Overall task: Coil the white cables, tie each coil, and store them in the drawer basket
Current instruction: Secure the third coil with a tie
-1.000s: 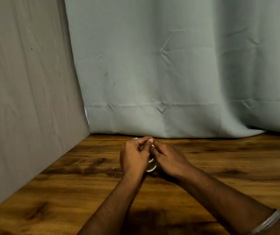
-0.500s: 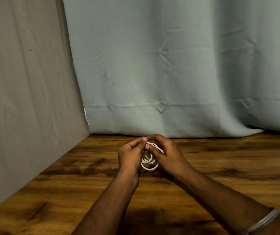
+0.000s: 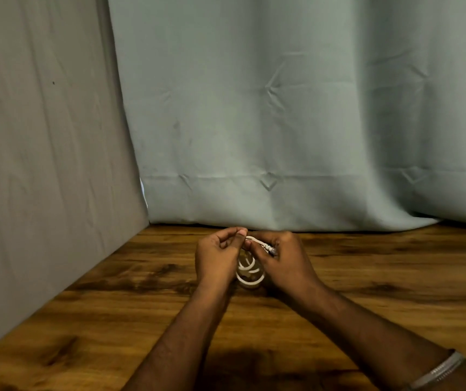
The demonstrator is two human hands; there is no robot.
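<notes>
Wooden table (image 3: 367,292), white cable (image 3: 250,273) between fingers (image 3: 240,235)

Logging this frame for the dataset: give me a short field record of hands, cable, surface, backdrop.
left hand: pinches the white cable near its top
right hand: holds the cable's plug end
white cable: small coil of loops between the hands, just above the table
tie: none visible
table: dark wood grain
backdrop: grey-green curtain, grey sheet on the left
drawer basket: not in view
wrist: silver bracelet, right

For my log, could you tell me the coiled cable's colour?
White, in the head view: coiled cable.
</notes>
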